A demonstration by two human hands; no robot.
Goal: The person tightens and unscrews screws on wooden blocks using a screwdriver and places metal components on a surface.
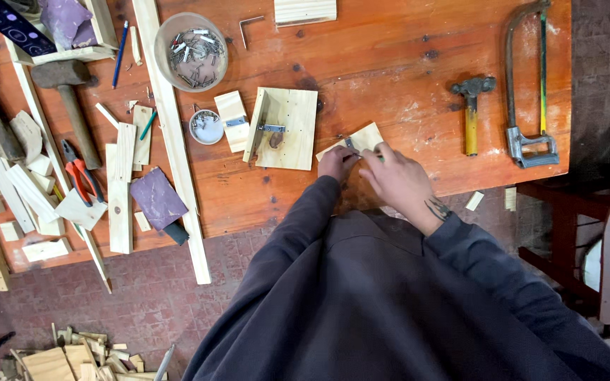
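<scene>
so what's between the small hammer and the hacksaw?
Nothing: bare table between the small hammer and the hacksaw, seen in the head view.

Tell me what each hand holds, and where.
Both hands meet on the small wood piece at its near edge: left hand beside the metal fitting, right hand pinching something too small to identify.

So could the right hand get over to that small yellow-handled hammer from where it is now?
Probably yes. The right hand rests on the small wood piece, and the yellow-handled hammer lies on the same side with only bare tabletop between them.
</scene>
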